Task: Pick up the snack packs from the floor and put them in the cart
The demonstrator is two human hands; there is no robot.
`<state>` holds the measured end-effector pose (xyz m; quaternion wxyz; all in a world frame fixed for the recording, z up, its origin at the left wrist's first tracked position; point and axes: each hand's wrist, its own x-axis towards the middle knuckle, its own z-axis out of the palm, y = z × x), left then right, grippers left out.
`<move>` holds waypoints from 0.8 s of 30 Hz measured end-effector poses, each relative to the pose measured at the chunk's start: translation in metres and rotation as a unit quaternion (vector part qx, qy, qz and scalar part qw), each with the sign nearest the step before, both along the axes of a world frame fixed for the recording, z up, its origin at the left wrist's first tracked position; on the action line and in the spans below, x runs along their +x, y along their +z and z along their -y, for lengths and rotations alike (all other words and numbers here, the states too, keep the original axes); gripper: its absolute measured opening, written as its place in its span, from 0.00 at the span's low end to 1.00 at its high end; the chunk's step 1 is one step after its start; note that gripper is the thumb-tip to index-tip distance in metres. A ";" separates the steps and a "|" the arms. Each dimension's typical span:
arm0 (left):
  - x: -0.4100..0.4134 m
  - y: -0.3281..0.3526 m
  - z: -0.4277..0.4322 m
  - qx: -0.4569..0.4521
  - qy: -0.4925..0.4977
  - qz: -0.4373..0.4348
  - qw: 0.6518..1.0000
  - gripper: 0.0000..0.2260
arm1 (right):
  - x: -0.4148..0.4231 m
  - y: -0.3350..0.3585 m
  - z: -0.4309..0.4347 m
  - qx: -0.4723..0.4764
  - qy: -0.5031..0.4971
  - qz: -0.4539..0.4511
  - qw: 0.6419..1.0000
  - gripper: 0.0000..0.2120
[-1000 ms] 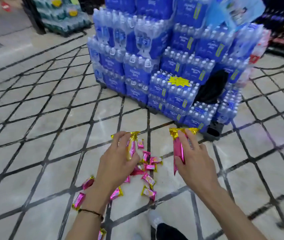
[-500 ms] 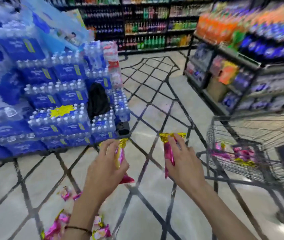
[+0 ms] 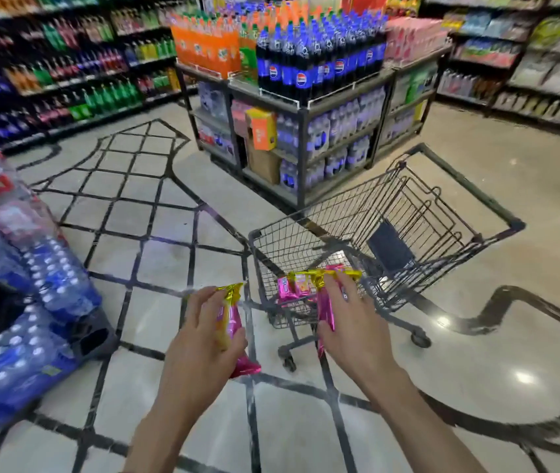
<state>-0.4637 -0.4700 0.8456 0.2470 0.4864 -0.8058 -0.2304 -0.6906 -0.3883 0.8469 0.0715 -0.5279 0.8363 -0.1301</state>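
Ahead and to the right of both hands stands the grey wire shopping cart [image 3: 323,213], its open basket running away to the right and its near corner closest to the hands.

The right hand [image 3: 353,332] grips one pink foil snack pack with gold crimped ends [image 3: 325,305]. The pack's long axis is roughly upright, and its gold top overlaps the basket's near wall in view. The left hand [image 3: 200,339] holds a second pink-and-gold snack pack [image 3: 234,319], also near upright, with its lower end jutting below the palm. This hand is left of the cart's near corner, over the pale tiled floor with black diagonal lines [image 3: 155,254].

Assessment: the right hand is nearer the basket, while the left must cross rightward to reach it. The near wire wall stands between both packs and the basket floor, so each pack has to go over the rim. Several small pink snack packs [image 3: 290,288] already lie in the basket, just beyond the right hand's fingertips. A dark flat panel [image 3: 391,250] leans further back inside.

Left of the left hand, well apart, sits a stack of blue shrink-wrapped water bottles [image 3: 50,285]. Beyond the cart stands a metal display rack of cola bottles [image 3: 305,107]. Neither obstructs the route.
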 end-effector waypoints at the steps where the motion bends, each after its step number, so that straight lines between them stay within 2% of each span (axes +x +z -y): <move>1: -0.015 -0.002 0.009 0.000 -0.008 -0.007 1.000 0.26 | -0.014 -0.004 0.004 0.001 -0.011 0.006 1.000 0.36; 6: -0.091 -0.022 0.068 0.018 -0.039 0.004 0.999 0.26 | -0.077 -0.024 0.030 0.019 -0.052 0.031 0.998 0.36; 10: -0.158 -0.050 0.130 0.034 -0.042 0.009 0.999 0.27 | -0.129 -0.035 0.084 0.040 -0.076 0.022 0.996 0.36; 19: -0.277 -0.078 0.258 0.061 -0.066 0.050 0.995 0.28 | -0.237 -0.038 0.228 0.086 -0.033 -0.018 0.996 0.34; 24: -0.317 -0.091 0.301 0.092 -0.038 0.081 0.992 0.28 | -0.280 -0.058 0.280 0.126 -0.011 0.012 0.992 0.35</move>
